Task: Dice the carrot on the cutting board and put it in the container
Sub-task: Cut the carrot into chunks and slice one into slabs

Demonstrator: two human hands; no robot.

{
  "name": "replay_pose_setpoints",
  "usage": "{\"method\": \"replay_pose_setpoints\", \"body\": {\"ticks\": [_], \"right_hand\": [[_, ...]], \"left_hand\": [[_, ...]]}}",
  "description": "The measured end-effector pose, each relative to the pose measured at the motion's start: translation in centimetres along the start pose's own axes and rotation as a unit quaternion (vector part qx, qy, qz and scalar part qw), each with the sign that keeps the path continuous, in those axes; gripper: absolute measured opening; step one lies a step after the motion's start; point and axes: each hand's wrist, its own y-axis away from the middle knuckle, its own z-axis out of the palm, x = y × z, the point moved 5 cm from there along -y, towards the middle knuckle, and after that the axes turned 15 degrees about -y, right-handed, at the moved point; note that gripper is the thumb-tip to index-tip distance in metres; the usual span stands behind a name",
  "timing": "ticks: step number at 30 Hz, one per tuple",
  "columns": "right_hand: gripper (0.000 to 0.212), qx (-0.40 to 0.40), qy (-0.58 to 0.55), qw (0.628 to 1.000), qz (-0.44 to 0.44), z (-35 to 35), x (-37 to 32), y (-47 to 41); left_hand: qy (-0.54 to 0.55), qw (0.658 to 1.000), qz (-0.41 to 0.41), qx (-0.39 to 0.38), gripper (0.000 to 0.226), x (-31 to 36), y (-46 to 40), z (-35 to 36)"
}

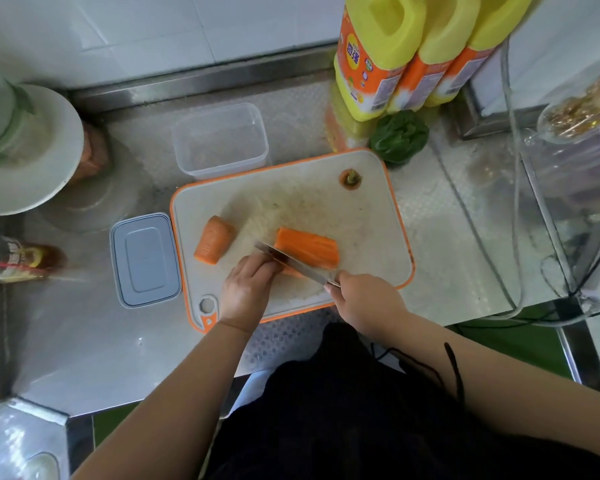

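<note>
1. Head view showed the left hand (246, 289) pinning a carrot piece (305, 247) on the cutting board (378, 237), probably to steady it.
2. Right hand (364, 303) gripped the knife (291, 259), its blade running along the piece's near side.
3. Clear container (220, 140) stood open just behind the board, a short, unobstructed transfer.
4. Second carrot chunk (213, 239) lay apart, leftward.

The left hand (248, 284) hides the near carrot piece (293, 271) under the knife (291, 263).

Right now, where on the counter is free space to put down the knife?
Free: bare steel left of the cutting board, below the lid; also the strip right of the board, before the cables. Crowded: behind the board, with container, yellow bottles and green pepper.
</note>
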Motion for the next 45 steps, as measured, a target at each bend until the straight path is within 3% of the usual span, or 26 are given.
{"method": "replay_pose_setpoints", "body": {"ticks": [11,20,26,33,37,42,45], "right_hand": [[0.034,-0.024,0.036,0.999,0.014,-1.0,-1.9,-0.5],[0.022,-0.048,0.047,0.997,0.037,-0.2,-2.6,-2.2],[0.031,-0.038,0.019,0.999,0.024,1.5,-2.3,-2.6],[0.036,0.012,0.053,0.998,-0.026,2.4,-1.8,-2.2],[0.019,0.032,0.109,0.992,-0.054,2.6,-2.0,-1.8],[0.043,0.079,0.101,0.991,-0.032,2.6,-1.1,-2.0],[0.033,0.101,0.106,0.987,-0.061,1.2,-1.7,-1.6]], "left_hand": [[0.016,0.999,0.015,0.026,0.019,0.0,0.0,-0.4],[0.02,0.999,0.025,0.027,0.011,-0.1,0.0,-0.3],[0.015,0.999,0.026,0.034,0.011,0.0,0.1,-0.2],[-0.01,0.999,0.02,0.035,0.006,0.4,0.3,-0.6],[-0.018,0.997,0.01,0.069,0.004,0.8,0.0,-3.1],[-0.001,0.992,-0.009,0.123,0.003,0.9,-3.7,-6.1],[0.0,0.992,-0.002,0.125,0.004,0.8,-4.7,-6.3]]}}
